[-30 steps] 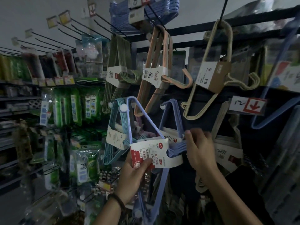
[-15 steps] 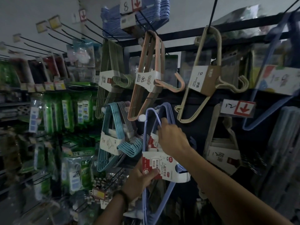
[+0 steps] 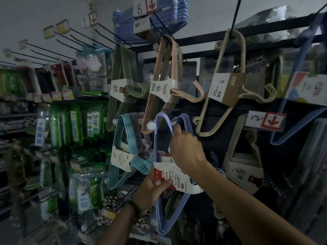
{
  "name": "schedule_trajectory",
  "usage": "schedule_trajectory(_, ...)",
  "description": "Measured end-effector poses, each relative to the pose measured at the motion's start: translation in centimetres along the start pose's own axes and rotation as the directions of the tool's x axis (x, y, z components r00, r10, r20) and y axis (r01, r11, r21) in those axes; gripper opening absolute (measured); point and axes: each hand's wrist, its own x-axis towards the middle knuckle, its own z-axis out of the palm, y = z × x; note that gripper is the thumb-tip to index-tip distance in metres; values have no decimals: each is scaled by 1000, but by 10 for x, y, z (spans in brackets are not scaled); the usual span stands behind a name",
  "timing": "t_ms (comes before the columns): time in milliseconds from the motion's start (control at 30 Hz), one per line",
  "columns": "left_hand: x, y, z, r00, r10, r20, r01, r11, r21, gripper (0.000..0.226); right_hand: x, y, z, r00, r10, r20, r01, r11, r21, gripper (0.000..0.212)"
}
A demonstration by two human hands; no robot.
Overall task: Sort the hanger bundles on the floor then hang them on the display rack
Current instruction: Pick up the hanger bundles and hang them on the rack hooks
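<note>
Left hand [image 3: 154, 190] grips purple bundle [image 3: 159, 218] by "NO 716" label [image 3: 175, 181]; right hand [image 3: 188, 150] pinches top.

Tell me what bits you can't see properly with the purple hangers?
Head view only:
- Whether the purple hanger bundle is over the peg's white cap: dim, hangers overlap.
- What the right hand pinches: its own back hides the fingertips.
- Small print on the label: the left hand covers part with its thumb.
- Green packets, left: blurred.
- Blue hanger, right: cut off by the edge.
</note>
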Motion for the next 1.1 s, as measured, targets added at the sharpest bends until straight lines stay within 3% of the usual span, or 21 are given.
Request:
schedule_trajectory(133,5,7,-8,999,3,46,-5,999,51,40,1,5,0,999,41,-11,-41,999,-20,42)
schedule_trajectory(300,11,14,-1,982,-86,167,69,992,106,43,12,23,9,978,160,131,-155,987,-43,54)
schedule_trajectory(400,27,17,-1,981,-85,174,52,981,185,50,27,33,18,978,177,108,-172,984,-56,47)
schedule_trajectory(500,44,15,0,993,-97,61,81,970,231,59,45,40,32,985,167,48,-161,981,-107,42)
schedule_trajectory(567,50,10,4,995,-102,5,96,945,314,61,50,39,37,984,162,71,-140,959,-246,43)
schedule_trajectory(667,50,-2,13,994,-110,5,96,880,465,63,46,44,41,966,218,139,-169,940,-296,39)
schedule_trajectory(800,35,-19,15,988,-151,-25,133,767,628,65,37,61,55,970,233,76,-219,963,-156,54)
schedule_trajectory(900,6,-28,9,988,-133,-79,149,684,714,48,16,69,58,980,196,-39,-196,981,9,66)
schedule_trajectory(1000,-38,-39,2,986,-65,-155,160,630,760,14,-26,62,53,980,58,-192,-9,969,246,36)
schedule_trajectory(1100,-97,-66,-11,951,-171,-257,308,575,758,17,-68,37,65,989,-81,-120,126,890,439,14)
